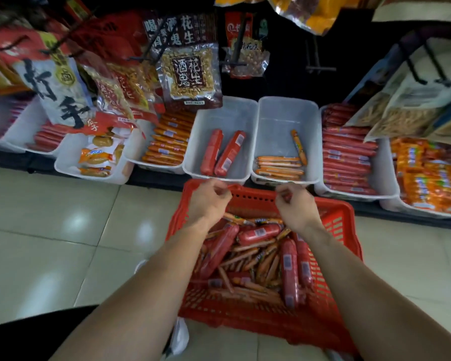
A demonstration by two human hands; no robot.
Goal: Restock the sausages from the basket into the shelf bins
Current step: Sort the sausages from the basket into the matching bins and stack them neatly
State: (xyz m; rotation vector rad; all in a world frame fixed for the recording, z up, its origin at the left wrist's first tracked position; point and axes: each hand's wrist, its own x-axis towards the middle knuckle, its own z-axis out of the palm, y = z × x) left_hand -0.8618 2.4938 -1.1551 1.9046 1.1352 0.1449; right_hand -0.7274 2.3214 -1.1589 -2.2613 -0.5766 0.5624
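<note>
- Left hand (208,201) and right hand (296,203): fingers curled at the far rim of the basket (255,198); I cannot tell whether they grip it.
- Sausages (258,231) are probably firm, light and slick-skinned; grip them mid-length.

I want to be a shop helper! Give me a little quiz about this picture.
1. True or false: the red basket is empty.
2. How many fat red sausages lie in the bin just beyond the left hand? A) two B) five C) none
3. Fill in: the left hand and the right hand both hold the basket's far ____.
Key: 1 false, it is full of sausages; 2 A; 3 rim.
</note>
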